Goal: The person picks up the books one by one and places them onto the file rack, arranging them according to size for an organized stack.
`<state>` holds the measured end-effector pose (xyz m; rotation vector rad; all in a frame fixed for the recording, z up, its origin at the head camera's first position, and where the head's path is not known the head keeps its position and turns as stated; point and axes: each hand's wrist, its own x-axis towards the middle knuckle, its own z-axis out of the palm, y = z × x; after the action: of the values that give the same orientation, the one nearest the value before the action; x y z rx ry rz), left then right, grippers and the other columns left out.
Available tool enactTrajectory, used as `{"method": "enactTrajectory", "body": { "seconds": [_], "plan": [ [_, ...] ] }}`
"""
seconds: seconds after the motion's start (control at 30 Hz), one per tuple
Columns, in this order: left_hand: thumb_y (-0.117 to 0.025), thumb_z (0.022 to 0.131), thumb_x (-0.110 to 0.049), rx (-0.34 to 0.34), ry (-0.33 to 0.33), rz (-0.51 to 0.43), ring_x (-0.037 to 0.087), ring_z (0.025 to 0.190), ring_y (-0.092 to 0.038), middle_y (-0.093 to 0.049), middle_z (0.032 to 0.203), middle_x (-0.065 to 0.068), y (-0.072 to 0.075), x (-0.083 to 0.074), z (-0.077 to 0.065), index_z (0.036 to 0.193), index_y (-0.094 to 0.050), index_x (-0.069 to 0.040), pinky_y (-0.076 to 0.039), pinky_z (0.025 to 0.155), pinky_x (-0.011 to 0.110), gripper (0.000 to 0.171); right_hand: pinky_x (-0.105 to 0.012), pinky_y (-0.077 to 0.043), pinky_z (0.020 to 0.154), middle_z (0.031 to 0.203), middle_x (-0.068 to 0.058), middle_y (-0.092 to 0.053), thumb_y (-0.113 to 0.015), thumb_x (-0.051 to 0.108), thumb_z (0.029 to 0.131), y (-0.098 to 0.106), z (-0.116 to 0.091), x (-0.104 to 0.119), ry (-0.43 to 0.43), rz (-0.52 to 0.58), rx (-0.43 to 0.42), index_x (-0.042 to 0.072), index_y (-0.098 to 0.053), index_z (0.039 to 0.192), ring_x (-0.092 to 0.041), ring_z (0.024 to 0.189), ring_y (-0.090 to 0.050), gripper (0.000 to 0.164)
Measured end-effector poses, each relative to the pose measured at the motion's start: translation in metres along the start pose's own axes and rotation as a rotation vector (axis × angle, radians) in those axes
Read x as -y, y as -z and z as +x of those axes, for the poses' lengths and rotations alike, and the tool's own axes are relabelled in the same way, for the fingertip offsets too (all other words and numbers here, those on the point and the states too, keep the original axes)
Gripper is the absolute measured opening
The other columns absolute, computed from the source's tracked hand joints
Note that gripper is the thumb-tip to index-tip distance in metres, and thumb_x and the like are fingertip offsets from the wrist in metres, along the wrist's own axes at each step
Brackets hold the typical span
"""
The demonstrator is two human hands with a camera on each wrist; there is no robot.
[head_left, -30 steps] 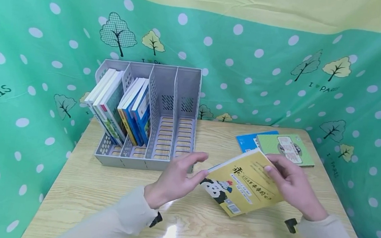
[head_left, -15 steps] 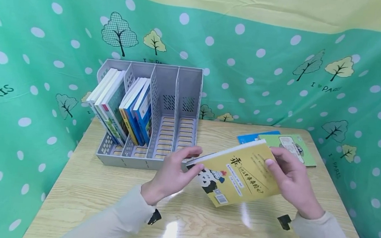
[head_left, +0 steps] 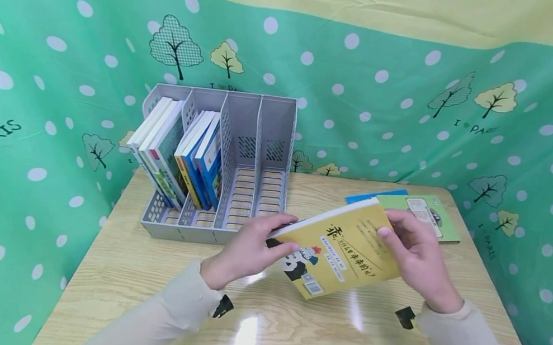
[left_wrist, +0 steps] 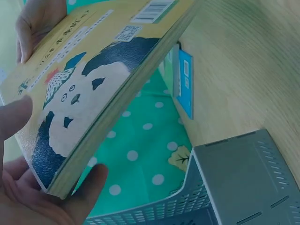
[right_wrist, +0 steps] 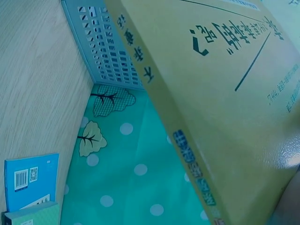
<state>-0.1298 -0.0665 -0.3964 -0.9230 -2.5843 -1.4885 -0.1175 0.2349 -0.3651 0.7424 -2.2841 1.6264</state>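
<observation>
A yellow book [head_left: 344, 252] with a panda on its cover is held tilted above the table between both hands. My left hand [head_left: 253, 249] grips its left corner; in the left wrist view the thumb [left_wrist: 16, 115] lies over the cover, the other fingers behind the book. At the opposite end, my right hand [head_left: 416, 257] pinches the book with its thumb on the cover and its fingers behind. The right wrist view shows the book's printed spine [right_wrist: 164, 108], with only a sliver of that hand at the lower right.
A grey file rack [head_left: 179, 233] with several upright books [head_left: 157, 149] in its two left compartments stands at the back left. A green book [head_left: 445, 221] overlaps a blue book [head_left: 370, 195] at the back right. A dotted green cloth [head_left: 366, 92] hangs behind.
The yellow book has moved left and tilted flatter, and its left corner has come into my left hand, which was beside it. My right hand has shifted slightly left with it.
</observation>
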Motion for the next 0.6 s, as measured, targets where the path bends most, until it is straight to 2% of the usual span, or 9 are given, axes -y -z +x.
{"method": "enactTrajectory", "body": {
  "seconds": [0.13, 0.23, 0.4, 0.6],
  "plan": [
    [-0.067, 0.091, -0.022, 0.101, 0.011, -0.005, 0.002, 0.082, -0.064, -0.070, 0.106, 0.000, -0.002, -0.001, 0.002, 0.125, -0.059, -0.010, -0.055, 0.068, 0.020, 0.037, -0.028, -0.057, 0.056, 0.095, -0.011, -0.066, -0.052, -0.013, 0.091, -0.006, 0.001, -0.001, -0.017, 0.016, 0.026, -0.005, -0.058, 0.115, -0.019, 0.072, -0.067, 0.026],
    [-0.066, 0.091, -0.018, 0.124, 0.013, -0.015, 0.003, 0.078, -0.062, -0.070, 0.104, 0.000, -0.004, 0.000, 0.001, 0.121, -0.062, -0.009, -0.055, 0.065, 0.021, 0.031, -0.028, -0.057, 0.056, 0.094, -0.011, -0.066, -0.052, -0.014, 0.091, -0.009, 0.001, -0.001, -0.018, 0.011, 0.041, -0.004, -0.058, 0.115, -0.019, 0.072, -0.067, 0.027],
    [-0.066, 0.091, -0.015, 0.113, 0.017, -0.065, 0.006, 0.066, -0.055, -0.069, 0.096, 0.000, -0.007, 0.004, -0.001, 0.110, -0.066, -0.009, -0.051, 0.054, 0.021, 0.019, -0.029, -0.057, 0.056, 0.093, -0.009, -0.066, -0.053, -0.014, 0.090, -0.010, 0.002, -0.003, -0.004, -0.020, 0.055, -0.001, -0.059, 0.113, -0.019, 0.071, -0.067, 0.027],
    [-0.066, 0.091, -0.012, 0.056, 0.004, -0.146, 0.004, 0.051, -0.043, -0.064, 0.082, -0.002, -0.012, 0.008, -0.006, 0.104, -0.069, -0.008, -0.040, 0.042, 0.019, 0.014, -0.028, -0.058, 0.058, 0.093, -0.006, -0.067, -0.057, -0.010, 0.090, -0.013, 0.005, -0.003, -0.008, -0.064, 0.039, 0.003, -0.061, 0.112, -0.017, 0.074, -0.067, 0.026]
  ]
}}
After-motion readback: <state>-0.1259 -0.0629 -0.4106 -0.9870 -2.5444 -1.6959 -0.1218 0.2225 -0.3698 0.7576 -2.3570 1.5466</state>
